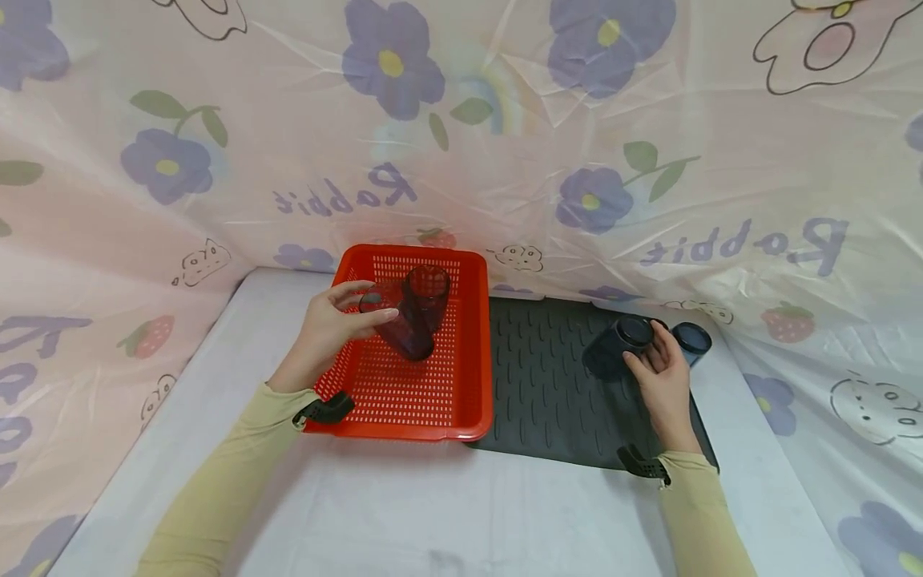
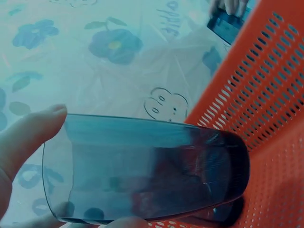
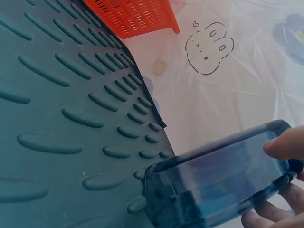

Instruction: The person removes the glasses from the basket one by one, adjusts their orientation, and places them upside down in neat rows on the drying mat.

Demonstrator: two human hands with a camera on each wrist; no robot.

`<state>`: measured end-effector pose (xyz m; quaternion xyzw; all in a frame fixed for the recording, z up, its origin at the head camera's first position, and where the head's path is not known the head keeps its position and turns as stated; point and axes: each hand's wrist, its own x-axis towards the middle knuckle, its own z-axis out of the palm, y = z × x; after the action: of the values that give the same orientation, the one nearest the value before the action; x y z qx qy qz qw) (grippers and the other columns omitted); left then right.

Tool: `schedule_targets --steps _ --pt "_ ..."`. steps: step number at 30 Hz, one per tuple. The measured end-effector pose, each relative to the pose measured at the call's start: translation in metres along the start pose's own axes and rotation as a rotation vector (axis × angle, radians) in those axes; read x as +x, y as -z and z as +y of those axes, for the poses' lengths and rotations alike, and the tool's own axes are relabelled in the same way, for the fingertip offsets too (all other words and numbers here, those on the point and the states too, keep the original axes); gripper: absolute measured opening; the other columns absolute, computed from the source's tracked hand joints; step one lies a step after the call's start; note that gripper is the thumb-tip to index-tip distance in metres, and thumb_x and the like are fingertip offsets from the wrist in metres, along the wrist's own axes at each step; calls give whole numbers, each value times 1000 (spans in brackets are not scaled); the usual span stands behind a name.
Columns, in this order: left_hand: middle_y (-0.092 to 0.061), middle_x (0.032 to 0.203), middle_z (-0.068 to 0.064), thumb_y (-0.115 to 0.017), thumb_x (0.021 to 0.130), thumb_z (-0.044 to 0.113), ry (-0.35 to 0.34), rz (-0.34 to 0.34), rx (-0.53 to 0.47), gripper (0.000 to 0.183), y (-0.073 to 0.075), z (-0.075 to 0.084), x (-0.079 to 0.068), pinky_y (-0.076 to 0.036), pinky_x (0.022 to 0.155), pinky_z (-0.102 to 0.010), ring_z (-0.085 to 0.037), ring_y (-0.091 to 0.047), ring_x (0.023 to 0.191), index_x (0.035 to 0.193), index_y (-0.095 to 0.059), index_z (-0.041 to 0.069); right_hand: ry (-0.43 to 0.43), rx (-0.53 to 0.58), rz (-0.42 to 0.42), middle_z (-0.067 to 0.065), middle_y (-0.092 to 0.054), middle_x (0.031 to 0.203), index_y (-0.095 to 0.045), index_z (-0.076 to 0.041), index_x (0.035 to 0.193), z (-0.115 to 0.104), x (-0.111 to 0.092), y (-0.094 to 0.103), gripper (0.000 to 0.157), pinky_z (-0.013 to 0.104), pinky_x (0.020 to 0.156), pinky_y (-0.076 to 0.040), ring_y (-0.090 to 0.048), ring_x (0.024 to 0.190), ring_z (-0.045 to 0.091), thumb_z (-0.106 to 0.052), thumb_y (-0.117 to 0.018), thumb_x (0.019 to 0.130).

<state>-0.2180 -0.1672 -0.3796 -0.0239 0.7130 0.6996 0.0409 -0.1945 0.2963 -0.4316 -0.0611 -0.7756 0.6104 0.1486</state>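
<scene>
My left hand (image 1: 317,330) grips a dark tinted drinking glass (image 1: 405,332) near its rim, thumb on one side and fingers on the other. That glass tilts inside the red basket (image 1: 477,369), its base toward the basket's middle. Beside it in the basket is a second tinted glass (image 1: 433,287), partly overlapped by the first. With thumb and fingers, my right hand (image 1: 665,381) holds a blue drinking glass (image 1: 606,354) by one end, tilted over the dark ridged mat (image 1: 541,393). Close behind those fingers stands another blue glass (image 1: 694,340), at the mat's right edge.
The perforated basket overlaps the mat's left edge on a white-covered table (image 1: 433,513). A patterned sheet (image 1: 490,176) hangs behind and along both sides, close to the basket and mat.
</scene>
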Motion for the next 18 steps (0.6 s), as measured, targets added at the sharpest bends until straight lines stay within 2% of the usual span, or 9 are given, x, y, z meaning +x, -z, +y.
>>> schedule_targets --steps 4,11,18 --pt "-50 131 -15 -85 72 24 -11 6 -71 75 1 4 -6 -54 82 -41 -21 -68 88 135 -49 6 -5 9 21 19 -35 148 -33 -6 148 2 2 0 68 35 106 -34 -35 135 31 8 -61 88" --pt "-48 130 -17 -84 74 21 -30 17 -176 73 -2 10 -15 -56 76 -36 -19 -67 86 136 -48 4 8 48 69 16 -41 144 -40 -7 145 18 8 3 63 18 95 -42 -41 132 26 8 -61 88" --pt "-51 126 -19 -81 77 13 -89 41 -317 68 -10 12 -17 -57 70 -34 -18 -67 82 135 -47 0 12 79 80 13 -42 145 -43 -8 143 16 6 4 57 13 91 -43 -42 132 21 3 -61 90"
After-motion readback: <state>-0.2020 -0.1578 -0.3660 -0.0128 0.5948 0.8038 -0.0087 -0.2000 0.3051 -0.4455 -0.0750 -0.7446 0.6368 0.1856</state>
